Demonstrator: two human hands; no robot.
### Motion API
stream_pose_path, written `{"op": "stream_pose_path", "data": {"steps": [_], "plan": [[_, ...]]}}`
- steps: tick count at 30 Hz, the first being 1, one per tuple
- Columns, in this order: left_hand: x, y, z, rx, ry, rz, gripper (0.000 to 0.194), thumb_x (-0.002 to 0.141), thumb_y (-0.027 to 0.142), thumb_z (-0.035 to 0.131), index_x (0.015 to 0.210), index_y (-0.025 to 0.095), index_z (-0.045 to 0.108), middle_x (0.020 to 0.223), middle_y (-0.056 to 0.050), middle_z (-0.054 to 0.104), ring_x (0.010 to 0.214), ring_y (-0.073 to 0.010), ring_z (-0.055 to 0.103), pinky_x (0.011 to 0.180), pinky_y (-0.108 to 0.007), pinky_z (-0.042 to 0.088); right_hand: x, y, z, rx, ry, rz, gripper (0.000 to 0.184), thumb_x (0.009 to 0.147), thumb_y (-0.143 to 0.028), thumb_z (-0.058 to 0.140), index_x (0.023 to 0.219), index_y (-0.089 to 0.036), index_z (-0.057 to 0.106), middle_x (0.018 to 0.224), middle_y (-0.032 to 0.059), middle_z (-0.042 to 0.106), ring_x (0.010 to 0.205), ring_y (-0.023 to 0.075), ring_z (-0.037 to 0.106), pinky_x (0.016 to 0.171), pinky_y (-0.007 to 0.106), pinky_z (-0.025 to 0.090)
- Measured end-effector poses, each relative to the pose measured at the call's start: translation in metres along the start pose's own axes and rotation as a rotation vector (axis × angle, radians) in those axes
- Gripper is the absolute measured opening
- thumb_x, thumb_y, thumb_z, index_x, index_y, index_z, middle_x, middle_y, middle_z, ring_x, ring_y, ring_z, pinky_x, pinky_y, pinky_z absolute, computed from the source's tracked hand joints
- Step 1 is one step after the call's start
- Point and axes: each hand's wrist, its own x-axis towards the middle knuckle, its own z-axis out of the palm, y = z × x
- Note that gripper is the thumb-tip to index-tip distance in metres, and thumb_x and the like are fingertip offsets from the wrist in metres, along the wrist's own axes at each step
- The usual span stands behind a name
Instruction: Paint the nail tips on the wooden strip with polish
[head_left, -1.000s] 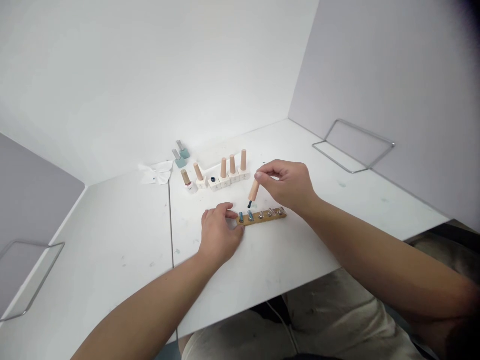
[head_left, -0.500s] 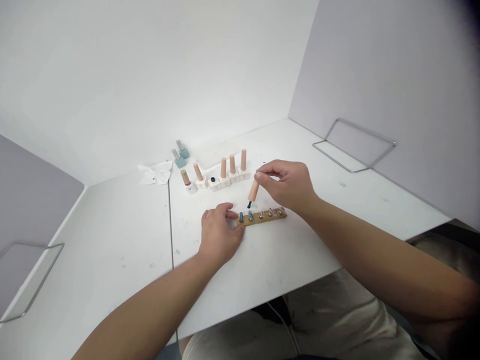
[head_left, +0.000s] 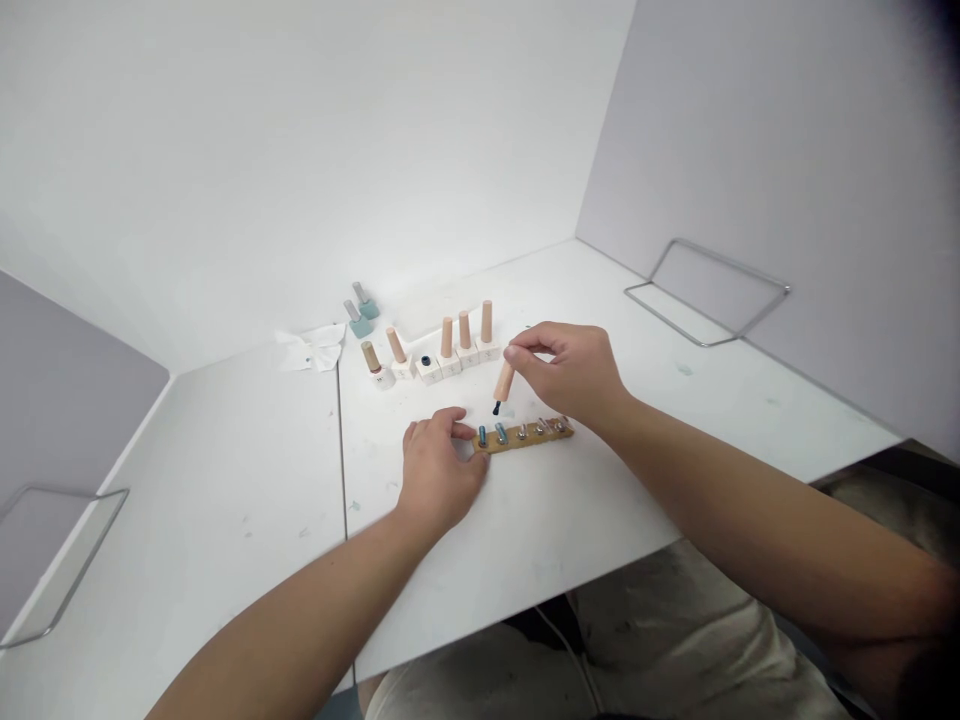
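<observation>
A nail polish brush (head_left: 504,383) with a peach-coloured cap is pinched between the thumb and fingers of my right hand (head_left: 576,370). Its dark, loaded tip points down, just above and apart from the strip. My left hand (head_left: 441,472) grips the left end of a narrow tan strip (head_left: 512,443) between thumb and fingers. Several nail tips stand on the strip in a row; the leftmost nail tip (head_left: 482,435) is dark blue, the one beside it lighter blue, the others look clear. Behind them an uncapped polish bottle (head_left: 428,371) shows a dark neck.
Several capped polish bottles (head_left: 448,352) stand in line with the uncapped one. Two teal bottles (head_left: 361,318) are farther back, near a crumpled white tissue (head_left: 311,347). Metal wire frames (head_left: 709,290) rise at both sides. A seam (head_left: 343,440) crosses the white table.
My right hand has shifted very slightly left with the brush, its tip a little higher. My left hand and the strip stay in place.
</observation>
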Motion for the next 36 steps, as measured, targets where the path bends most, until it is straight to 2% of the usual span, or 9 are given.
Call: {"op": "stream_pose_path", "data": {"steps": [2, 7, 12, 15, 19, 22, 27, 30, 36], "plan": [[0.0005, -0.0005, 0.0002, -0.001, 0.001, 0.002, 0.045, 0.072, 0.022, 0.063, 0.116, 0.022, 0.052, 0.101, -0.003, 0.069, 0.107, -0.0251, 0.057, 0.102, -0.046, 0.036, -0.0006, 0.0010, -0.0007, 0.053, 0.001, 0.019, 0.012, 0.075, -0.023, 0.061, 0.066, -0.020, 0.067, 0.066, -0.0001, 0.069, 0.060, 0.0137, 0.061, 0.054, 0.027, 0.047], [0.0003, 0.0017, -0.0003, -0.005, -0.004, -0.012, 0.045, 0.071, 0.020, 0.063, 0.115, 0.022, 0.052, 0.101, -0.003, 0.069, 0.108, -0.0252, 0.056, 0.101, -0.046, 0.037, -0.0011, 0.0016, 0.0003, 0.040, -0.160, -0.061, 0.013, 0.076, -0.023, 0.061, 0.065, -0.020, 0.067, 0.066, -0.0006, 0.070, 0.059, 0.0126, 0.061, 0.053, 0.025, 0.046], [-0.0002, 0.0028, -0.0008, -0.003, -0.009, -0.013, 0.045, 0.071, 0.021, 0.063, 0.115, 0.021, 0.052, 0.101, -0.004, 0.069, 0.108, -0.0253, 0.056, 0.102, -0.046, 0.036, 0.0005, 0.0000, 0.0001, -0.033, -0.043, 0.004, 0.017, 0.077, -0.022, 0.057, 0.063, -0.021, 0.066, 0.065, -0.0008, 0.069, 0.052, 0.0107, 0.054, 0.049, 0.026, 0.042], [-0.0002, 0.0033, -0.0015, -0.001, -0.008, -0.012, 0.045, 0.072, 0.021, 0.063, 0.116, 0.021, 0.052, 0.101, -0.004, 0.069, 0.109, -0.0251, 0.056, 0.102, -0.046, 0.036, -0.0003, 0.0013, -0.0011, 0.020, 0.005, 0.035, 0.014, 0.076, -0.023, 0.059, 0.065, -0.020, 0.067, 0.067, 0.0000, 0.070, 0.058, 0.0128, 0.058, 0.052, 0.027, 0.045], [-0.0001, 0.0043, -0.0024, -0.001, -0.014, -0.012, 0.045, 0.071, 0.020, 0.063, 0.115, 0.021, 0.052, 0.101, -0.004, 0.069, 0.108, -0.0250, 0.056, 0.101, -0.046, 0.036, -0.0023, 0.0023, -0.0008, 0.087, -0.082, -0.013, 0.013, 0.076, -0.025, 0.062, 0.066, -0.020, 0.067, 0.067, -0.0002, 0.069, 0.063, 0.0136, 0.062, 0.057, 0.027, 0.048], [0.0001, 0.0044, -0.0023, 0.001, -0.013, -0.010, 0.045, 0.071, 0.020, 0.063, 0.114, 0.021, 0.052, 0.100, -0.004, 0.069, 0.107, -0.0248, 0.056, 0.101, -0.046, 0.036, -0.0020, 0.0008, 0.0003, 0.033, -0.124, -0.030, 0.014, 0.076, -0.023, 0.060, 0.065, -0.019, 0.067, 0.066, -0.0009, 0.069, 0.057, 0.0111, 0.058, 0.054, 0.025, 0.046], [0.0002, 0.0040, -0.0015, -0.006, -0.013, -0.017, 0.046, 0.071, 0.021, 0.063, 0.115, 0.021, 0.051, 0.101, -0.004, 0.069, 0.106, -0.0245, 0.055, 0.101, -0.045, 0.036, -0.0008, 0.0021, -0.0014, -0.017, -0.044, 0.011, 0.018, 0.078, -0.022, 0.057, 0.063, -0.020, 0.067, 0.067, -0.0007, 0.070, 0.048, 0.0085, 0.049, 0.047, 0.024, 0.040], [0.0002, 0.0028, -0.0005, -0.008, -0.010, -0.014, 0.045, 0.071, 0.021, 0.063, 0.115, 0.021, 0.052, 0.101, -0.003, 0.069, 0.107, -0.0244, 0.055, 0.101, -0.045, 0.036, -0.0022, 0.0057, -0.0044, 0.005, -0.001, 0.038, 0.016, 0.077, -0.024, 0.059, 0.065, -0.020, 0.068, 0.070, 0.0004, 0.071, 0.056, 0.0112, 0.056, 0.049, 0.025, 0.042], [0.0005, 0.0011, 0.0005, -0.009, -0.006, -0.006, 0.045, 0.072, 0.022, 0.063, 0.115, 0.021, 0.051, 0.101, -0.003, 0.069, 0.106, -0.0241, 0.055, 0.101, -0.045, 0.036, -0.0068, 0.0058, -0.0085, 0.055, -0.113, -0.007, 0.015, 0.079, -0.025, 0.060, 0.067, -0.022, 0.068, 0.071, 0.0000, 0.071, 0.068, 0.0150, 0.063, 0.059, 0.028, 0.049]]}}
